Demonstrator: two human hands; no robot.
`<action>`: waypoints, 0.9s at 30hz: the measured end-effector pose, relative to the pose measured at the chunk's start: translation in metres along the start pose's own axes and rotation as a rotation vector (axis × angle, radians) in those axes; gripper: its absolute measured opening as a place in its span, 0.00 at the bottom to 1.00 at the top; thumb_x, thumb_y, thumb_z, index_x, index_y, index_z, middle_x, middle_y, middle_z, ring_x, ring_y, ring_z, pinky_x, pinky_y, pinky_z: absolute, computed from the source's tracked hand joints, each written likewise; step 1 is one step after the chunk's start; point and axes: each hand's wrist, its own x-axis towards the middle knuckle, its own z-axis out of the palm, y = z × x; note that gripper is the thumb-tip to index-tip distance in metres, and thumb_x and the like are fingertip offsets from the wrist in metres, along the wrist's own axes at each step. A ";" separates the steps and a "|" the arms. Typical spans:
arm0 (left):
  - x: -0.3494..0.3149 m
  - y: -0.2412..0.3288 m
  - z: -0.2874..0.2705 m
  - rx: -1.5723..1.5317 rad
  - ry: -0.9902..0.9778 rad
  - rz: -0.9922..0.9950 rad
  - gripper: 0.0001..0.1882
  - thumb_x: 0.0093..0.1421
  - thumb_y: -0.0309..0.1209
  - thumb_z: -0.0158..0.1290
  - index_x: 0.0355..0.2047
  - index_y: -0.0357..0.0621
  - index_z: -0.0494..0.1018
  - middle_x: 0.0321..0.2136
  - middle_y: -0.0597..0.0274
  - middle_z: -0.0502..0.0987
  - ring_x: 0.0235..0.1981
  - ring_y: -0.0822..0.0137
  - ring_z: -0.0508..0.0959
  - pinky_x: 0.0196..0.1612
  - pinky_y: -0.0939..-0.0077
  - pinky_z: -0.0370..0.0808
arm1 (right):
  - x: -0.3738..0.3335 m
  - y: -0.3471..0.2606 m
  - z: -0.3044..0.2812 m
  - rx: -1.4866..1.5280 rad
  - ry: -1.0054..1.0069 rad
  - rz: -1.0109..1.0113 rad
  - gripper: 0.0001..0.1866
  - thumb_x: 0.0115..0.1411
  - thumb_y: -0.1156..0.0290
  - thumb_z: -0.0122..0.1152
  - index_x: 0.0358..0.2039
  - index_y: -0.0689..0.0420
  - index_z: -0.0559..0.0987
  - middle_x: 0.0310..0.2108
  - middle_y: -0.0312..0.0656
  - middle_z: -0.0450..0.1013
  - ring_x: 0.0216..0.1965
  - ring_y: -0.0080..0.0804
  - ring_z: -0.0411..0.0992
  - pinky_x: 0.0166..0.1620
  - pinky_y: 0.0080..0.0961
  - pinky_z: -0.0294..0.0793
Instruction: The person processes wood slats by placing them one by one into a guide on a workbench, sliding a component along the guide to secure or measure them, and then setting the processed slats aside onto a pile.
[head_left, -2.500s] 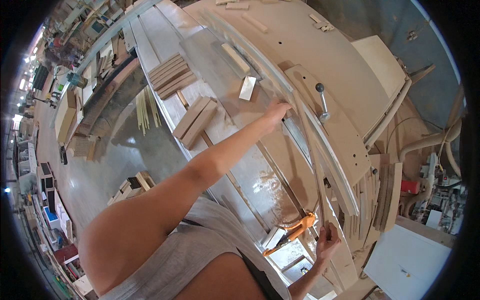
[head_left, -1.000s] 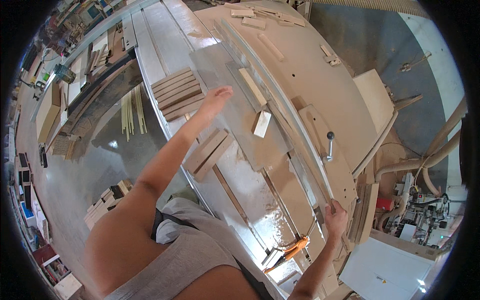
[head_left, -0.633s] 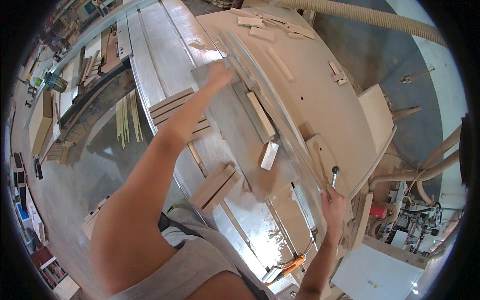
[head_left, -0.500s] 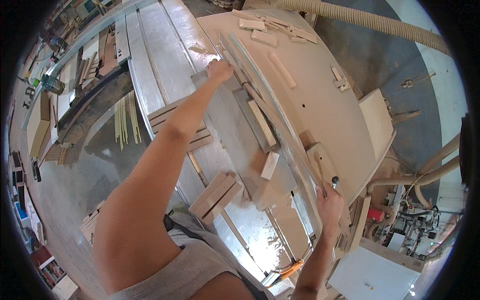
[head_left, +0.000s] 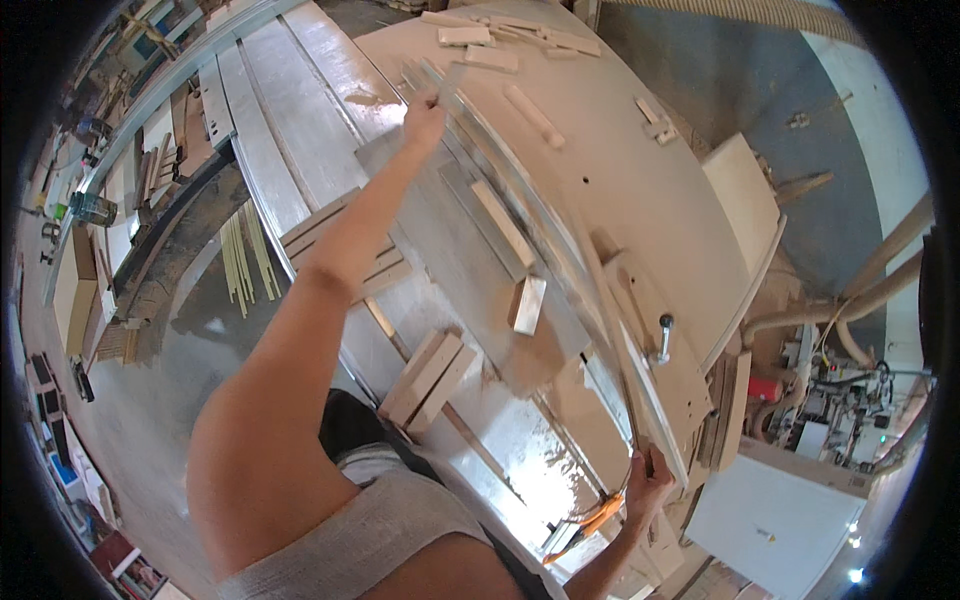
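My left hand (head_left: 425,120) reaches far out over the saw table (head_left: 300,100), its fingers bent at the far end of the long metal fence (head_left: 540,205). Whatever those fingers grip is too blurred to make out. Low on the right, my right hand (head_left: 648,485) is closed on the near end of a long thin wooden strip (head_left: 612,330), which runs along the fence. A lever with a black knob (head_left: 666,324) stands on the wooden block (head_left: 630,280) beside the fence. Left of the fence lie a narrow wooden piece (head_left: 503,228) and a short wooden block (head_left: 527,306).
Stacked wooden pieces (head_left: 428,380) lie near my body, and more slats (head_left: 345,240) under my left forearm. Offcuts (head_left: 490,58) are scattered on the tan side table (head_left: 600,130). An orange-handled tool (head_left: 600,515) lies by my right wrist. A white cabinet (head_left: 770,530) stands at the lower right.
My right hand has moved from beside the knobbed lever down toward my body, to the strip's near end. My left hand has shifted slightly farther away. The whole view has shifted a little.
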 end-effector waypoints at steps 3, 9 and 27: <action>-0.045 0.020 0.018 -0.073 -0.267 0.192 0.16 0.60 0.34 0.55 0.47 0.42 0.76 0.43 0.53 0.81 0.42 0.58 0.80 0.46 0.72 0.75 | -0.035 0.010 -0.014 0.099 0.014 0.091 0.06 0.60 0.73 0.62 0.35 0.62 0.79 0.20 0.34 0.66 0.23 0.20 0.62 0.26 0.23 0.62; -0.229 0.087 0.082 0.665 -1.038 0.615 0.12 0.64 0.29 0.51 0.47 0.57 0.77 0.48 0.62 0.79 0.55 0.57 0.74 0.64 0.44 0.55 | -0.114 0.074 -0.031 0.156 0.159 0.219 0.11 0.63 0.72 0.59 0.26 0.61 0.69 0.20 0.28 0.54 0.23 0.16 0.51 0.25 0.20 0.50; -0.442 0.031 0.147 0.234 -0.479 0.039 0.25 0.55 0.31 0.54 0.53 0.33 0.73 0.56 0.39 0.71 0.56 0.42 0.71 0.61 0.55 0.67 | -0.197 0.196 -0.083 0.105 0.048 0.201 0.08 0.59 0.71 0.63 0.36 0.61 0.81 0.19 0.41 0.69 0.22 0.24 0.65 0.28 0.28 0.67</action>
